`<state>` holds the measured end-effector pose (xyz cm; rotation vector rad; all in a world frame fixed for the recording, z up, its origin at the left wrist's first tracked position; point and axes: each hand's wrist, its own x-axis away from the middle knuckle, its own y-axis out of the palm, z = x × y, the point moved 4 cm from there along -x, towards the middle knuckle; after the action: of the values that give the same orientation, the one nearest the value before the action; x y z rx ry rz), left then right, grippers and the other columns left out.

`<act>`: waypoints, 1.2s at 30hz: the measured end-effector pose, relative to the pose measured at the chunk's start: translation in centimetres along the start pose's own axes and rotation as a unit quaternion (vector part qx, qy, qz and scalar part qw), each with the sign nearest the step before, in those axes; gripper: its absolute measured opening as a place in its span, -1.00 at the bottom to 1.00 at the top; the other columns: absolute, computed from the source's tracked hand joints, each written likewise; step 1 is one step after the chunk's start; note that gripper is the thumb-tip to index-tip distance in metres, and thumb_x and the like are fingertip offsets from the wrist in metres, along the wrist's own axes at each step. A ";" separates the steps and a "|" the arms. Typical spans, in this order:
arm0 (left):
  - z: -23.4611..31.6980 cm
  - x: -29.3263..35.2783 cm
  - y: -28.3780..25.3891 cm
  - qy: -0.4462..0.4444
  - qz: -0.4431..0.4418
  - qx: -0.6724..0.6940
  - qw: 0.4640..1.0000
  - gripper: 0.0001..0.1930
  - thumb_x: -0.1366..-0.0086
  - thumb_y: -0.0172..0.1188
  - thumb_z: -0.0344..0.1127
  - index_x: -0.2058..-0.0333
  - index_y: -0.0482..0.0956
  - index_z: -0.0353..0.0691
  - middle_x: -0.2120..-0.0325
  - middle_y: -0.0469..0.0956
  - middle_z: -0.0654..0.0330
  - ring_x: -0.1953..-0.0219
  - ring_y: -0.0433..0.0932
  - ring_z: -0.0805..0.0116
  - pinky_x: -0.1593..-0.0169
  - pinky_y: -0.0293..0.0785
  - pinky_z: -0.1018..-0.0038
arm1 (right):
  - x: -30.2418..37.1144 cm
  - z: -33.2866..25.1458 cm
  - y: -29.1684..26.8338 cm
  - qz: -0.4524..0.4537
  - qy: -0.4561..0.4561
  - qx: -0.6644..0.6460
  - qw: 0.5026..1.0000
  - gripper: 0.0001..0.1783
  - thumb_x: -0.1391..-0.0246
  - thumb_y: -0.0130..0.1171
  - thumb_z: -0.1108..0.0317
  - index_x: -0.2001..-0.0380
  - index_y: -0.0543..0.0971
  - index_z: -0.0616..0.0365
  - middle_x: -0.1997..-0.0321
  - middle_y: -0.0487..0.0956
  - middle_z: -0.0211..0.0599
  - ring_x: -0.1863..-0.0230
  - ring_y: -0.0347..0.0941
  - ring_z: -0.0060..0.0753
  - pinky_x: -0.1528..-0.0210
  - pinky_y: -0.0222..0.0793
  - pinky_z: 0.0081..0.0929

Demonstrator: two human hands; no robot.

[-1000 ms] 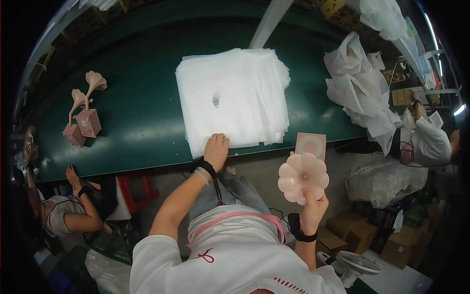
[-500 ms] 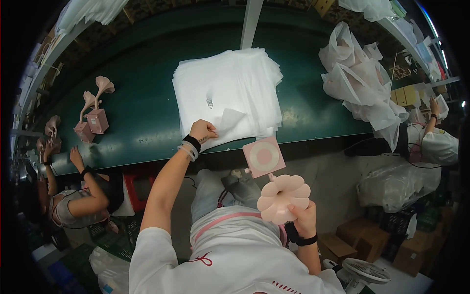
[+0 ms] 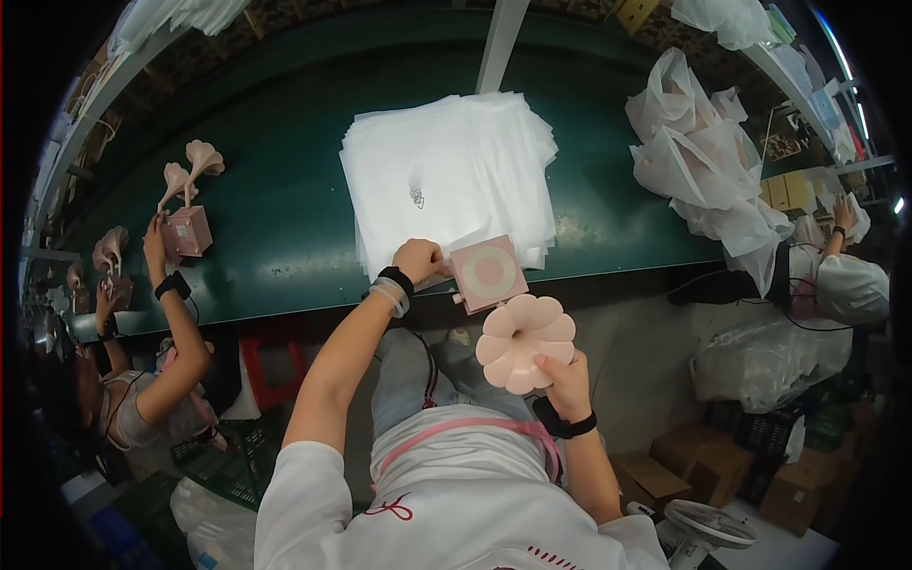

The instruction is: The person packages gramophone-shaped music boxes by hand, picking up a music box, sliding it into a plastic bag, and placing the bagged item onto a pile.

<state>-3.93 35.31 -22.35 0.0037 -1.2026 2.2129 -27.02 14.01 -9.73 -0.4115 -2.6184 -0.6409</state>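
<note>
A pink toy gramophone (image 3: 486,274) with a square box body and a petal-shaped horn (image 3: 525,344) is in my right hand (image 3: 567,383), which grips it by the horn's rim. The box overlaps the near edge of a stack of thin, translucent white bags (image 3: 446,176) on the green table. My left hand (image 3: 418,259) is closed at that near edge beside the box, its fingers pinching the top bag. The fingertips are partly hidden by the box and the bag's edge.
More pink gramophones (image 3: 187,231) stand on the green table (image 3: 285,256) at the left, where a co-worker's hand (image 3: 155,242) touches one. White bags with pinkish contents (image 3: 693,152) are heaped at the right. Cartons (image 3: 703,456) and a fan (image 3: 708,522) are at lower right.
My right hand has brought the gramophone up and left, onto the bags' near edge. My left hand has shifted slightly right. The co-worker at left has reached to a gramophone.
</note>
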 end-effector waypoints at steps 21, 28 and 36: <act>5.4 7.5 -11.0 0.118 0.233 0.054 0.964 -0.88 -0.10 0.25 -0.34 0.38 0.64 -0.20 0.59 0.50 0.16 0.57 0.48 0.32 0.46 0.38 0.49 | 1.4 -3.0 4.1 -0.148 0.075 0.017 0.986 -0.66 0.08 0.17 0.53 0.17 0.48 0.43 0.18 0.56 -0.18 0.19 0.51 -0.40 0.12 0.42 -0.48; 7.4 8.3 -11.4 0.134 0.266 0.061 0.953 -0.89 -0.09 0.25 -0.38 0.37 0.64 -0.19 0.59 0.47 0.16 0.56 0.46 0.30 0.47 0.36 0.50 | -0.1 -2.8 4.0 -0.089 0.032 -0.043 0.995 -0.71 0.06 0.19 0.49 0.22 0.52 0.40 0.21 0.56 -0.25 0.21 0.49 -0.48 0.15 0.41 -0.54; 11.8 7.9 -10.6 0.084 0.149 0.218 0.961 -0.89 -0.17 0.17 -0.42 0.33 0.60 -0.30 0.52 0.55 0.21 0.51 0.48 0.44 0.40 0.38 0.56 | -2.1 -1.0 5.8 -0.179 -0.018 0.132 0.975 -0.70 0.08 0.20 0.50 0.21 0.52 0.38 0.19 0.57 -0.23 0.19 0.50 -0.45 0.12 0.42 -0.50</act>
<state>-8.10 34.62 -5.16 -0.1938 -0.6387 2.6401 -22.68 18.02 -7.73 0.1354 -2.7858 -0.3835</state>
